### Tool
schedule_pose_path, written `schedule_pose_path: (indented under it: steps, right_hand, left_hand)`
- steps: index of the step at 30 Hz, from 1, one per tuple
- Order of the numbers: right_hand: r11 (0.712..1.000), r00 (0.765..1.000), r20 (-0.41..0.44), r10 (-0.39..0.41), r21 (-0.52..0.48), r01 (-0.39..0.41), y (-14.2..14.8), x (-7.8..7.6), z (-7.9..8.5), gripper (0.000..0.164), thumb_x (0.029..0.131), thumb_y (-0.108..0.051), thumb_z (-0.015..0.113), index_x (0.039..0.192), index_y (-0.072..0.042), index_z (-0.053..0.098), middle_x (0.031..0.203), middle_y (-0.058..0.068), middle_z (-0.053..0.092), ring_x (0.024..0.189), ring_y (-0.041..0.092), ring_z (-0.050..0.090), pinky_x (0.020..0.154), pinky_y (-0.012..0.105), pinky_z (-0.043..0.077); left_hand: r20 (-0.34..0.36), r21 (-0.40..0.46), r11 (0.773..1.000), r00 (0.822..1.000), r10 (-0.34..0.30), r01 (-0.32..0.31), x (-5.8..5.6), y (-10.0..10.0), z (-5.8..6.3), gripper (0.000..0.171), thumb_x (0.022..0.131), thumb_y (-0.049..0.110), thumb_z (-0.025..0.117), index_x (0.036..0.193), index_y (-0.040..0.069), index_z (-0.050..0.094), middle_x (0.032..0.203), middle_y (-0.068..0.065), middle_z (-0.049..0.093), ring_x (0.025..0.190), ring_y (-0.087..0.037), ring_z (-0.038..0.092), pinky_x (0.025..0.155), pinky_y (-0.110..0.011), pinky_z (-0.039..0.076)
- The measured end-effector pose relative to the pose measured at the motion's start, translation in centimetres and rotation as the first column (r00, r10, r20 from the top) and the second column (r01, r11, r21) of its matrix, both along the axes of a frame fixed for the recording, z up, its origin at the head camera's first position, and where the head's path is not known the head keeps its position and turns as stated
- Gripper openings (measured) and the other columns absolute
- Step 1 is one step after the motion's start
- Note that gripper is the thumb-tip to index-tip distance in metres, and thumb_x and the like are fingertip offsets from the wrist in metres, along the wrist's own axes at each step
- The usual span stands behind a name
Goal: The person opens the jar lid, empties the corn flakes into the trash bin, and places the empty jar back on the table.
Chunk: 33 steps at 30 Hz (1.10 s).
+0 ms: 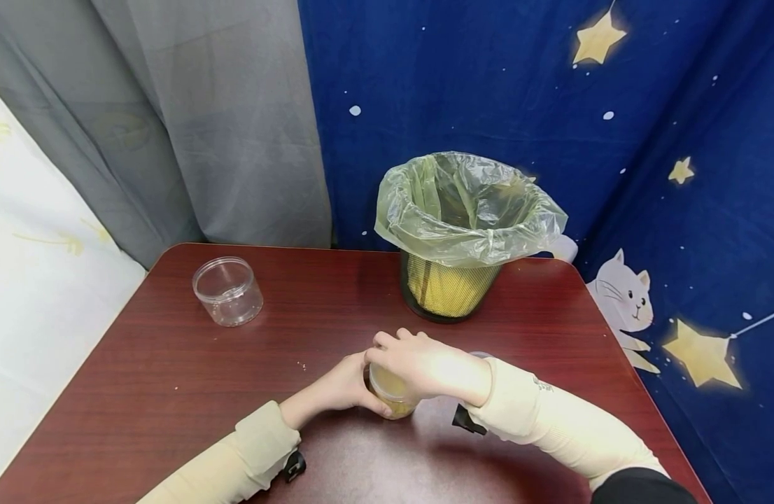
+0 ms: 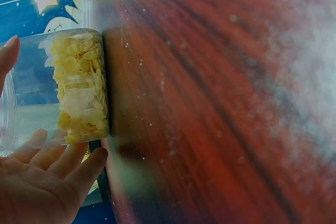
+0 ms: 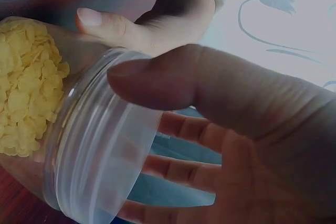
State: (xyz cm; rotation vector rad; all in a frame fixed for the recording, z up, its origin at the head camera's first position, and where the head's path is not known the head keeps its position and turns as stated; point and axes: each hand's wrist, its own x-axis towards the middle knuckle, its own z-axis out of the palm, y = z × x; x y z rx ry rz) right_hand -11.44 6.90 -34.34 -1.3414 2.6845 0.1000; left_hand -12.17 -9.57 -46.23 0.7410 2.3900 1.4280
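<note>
A clear plastic jar [image 2: 81, 87] about half full of yellow flakes [image 3: 23, 85] stands on the table in front of me. My left hand [image 1: 346, 383] holds its body from the left side, thumb and fingers on opposite walls, as the left wrist view shows. From above, my right hand [image 1: 425, 364] grips the translucent screw lid [image 3: 107, 145], with the thumb on the near edge and the fingers round the far edge. The lid sits on the jar's mouth. In the head view my right hand covers part of the lid and jar.
An open clear jar [image 1: 229, 297] with a few crumbs stands at the back left. A mesh bin [image 1: 453, 283] lined with a yellowish plastic bag [image 1: 469, 241] is at the back right. Behind my right wrist a clear rim [image 1: 480, 355] shows partly. Crumbs [image 1: 303, 365] dot the table.
</note>
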Motion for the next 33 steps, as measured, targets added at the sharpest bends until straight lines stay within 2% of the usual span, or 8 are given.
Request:
schedule_pose_path:
  steps: [3, 7, 10, 14, 17, 25, 33]
  right_hand:
    - [1.0, 1.0, -0.003, -0.006, -0.001, 0.006, 0.0, 0.1, -0.1, 0.069, 0.057, -0.044, 0.079, 0.116, -0.023, 0.053, 0.112, -0.001, 0.044, 0.086, 0.02, 0.045, 0.061, 0.033, 0.039]
    - [0.999, 0.999, -0.027, -0.045, -0.005, 0.045, -0.3, 0.2, -0.3, 0.068, 0.055, -0.049, 0.077, 0.111, -0.021, 0.052, 0.104, 0.0, 0.043, 0.081, 0.02, 0.044, 0.057, 0.031, 0.037]
    - [0.993, 0.991, -0.064, -0.115, -0.019, 0.114, -0.5, 0.2, -0.5, 0.07, 0.053, -0.056, 0.076, 0.106, -0.018, 0.05, 0.097, 0.002, 0.042, 0.078, 0.021, 0.045, 0.056, 0.032, 0.039]
    - [0.971, 0.966, -0.102, -0.239, -0.027, 0.237, -0.8, 0.2, -0.7, 0.076, 0.053, -0.066, 0.069, 0.105, -0.014, 0.049, 0.092, 0.005, 0.043, 0.076, 0.025, 0.049, 0.058, 0.037, 0.044]
    - [0.958, 0.951, -0.112, -0.288, -0.027, 0.286, -0.9, 0.4, -0.9, 0.08, 0.054, -0.071, 0.064, 0.105, -0.011, 0.05, 0.089, 0.007, 0.044, 0.072, 0.027, 0.052, 0.058, 0.038, 0.046]
    - [0.955, 0.946, -0.13, -0.296, -0.024, 0.296, -0.9, 0.4, -1.3, 0.073, 0.056, -0.063, 0.07, 0.1, -0.007, 0.052, 0.083, 0.008, 0.045, 0.067, 0.027, 0.053, 0.054, 0.036, 0.047]
    - [0.96, 0.951, -0.133, -0.278, -0.023, 0.277, -0.8, 0.4, -1.3, 0.059, 0.059, -0.049, 0.074, 0.095, -0.008, 0.052, 0.082, 0.007, 0.043, 0.066, 0.026, 0.052, 0.051, 0.034, 0.046]
  left_hand:
    - [-0.005, -0.004, 1.0, 1.0, 0.0, 0.0, 0.0, 0.0, 0.0, 0.077, 0.05, 0.033, 0.086, 0.115, 0.014, 0.05, 0.098, 0.006, 0.059, 0.088, -0.008, 0.055, 0.079, -0.026, 0.044]
    - [-0.019, -0.012, 1.0, 1.0, -0.003, 0.003, -0.1, -0.1, -0.1, 0.075, 0.05, 0.036, 0.086, 0.113, 0.015, 0.05, 0.096, 0.007, 0.059, 0.087, -0.008, 0.055, 0.079, -0.026, 0.044]
    - [-0.048, -0.03, 1.0, 0.999, 0.004, -0.005, -0.1, -0.1, -0.1, 0.076, 0.049, 0.037, 0.086, 0.112, 0.015, 0.05, 0.094, 0.007, 0.059, 0.087, -0.007, 0.055, 0.079, -0.026, 0.044]
    - [-0.086, -0.061, 0.998, 0.996, 0.007, -0.013, -0.2, -0.1, -0.2, 0.08, 0.048, 0.037, 0.086, 0.115, 0.015, 0.049, 0.095, 0.007, 0.06, 0.087, -0.008, 0.056, 0.079, -0.027, 0.044]
    - [-0.099, -0.079, 0.997, 0.995, 0.003, -0.011, -0.2, -0.1, -0.1, 0.082, 0.048, 0.039, 0.086, 0.116, 0.016, 0.049, 0.096, 0.007, 0.06, 0.088, -0.008, 0.056, 0.08, -0.029, 0.044]
    - [-0.092, -0.061, 0.998, 0.996, -0.01, 0.005, -0.2, -0.1, -0.1, 0.087, 0.048, 0.04, 0.086, 0.123, 0.019, 0.046, 0.099, 0.009, 0.059, 0.089, -0.008, 0.055, 0.079, -0.028, 0.044]
    - [-0.09, -0.073, 0.997, 0.996, -0.005, -0.002, -0.2, 0.0, -0.1, 0.084, 0.048, 0.039, 0.085, 0.12, 0.019, 0.047, 0.096, 0.008, 0.059, 0.087, -0.009, 0.055, 0.077, -0.028, 0.044]
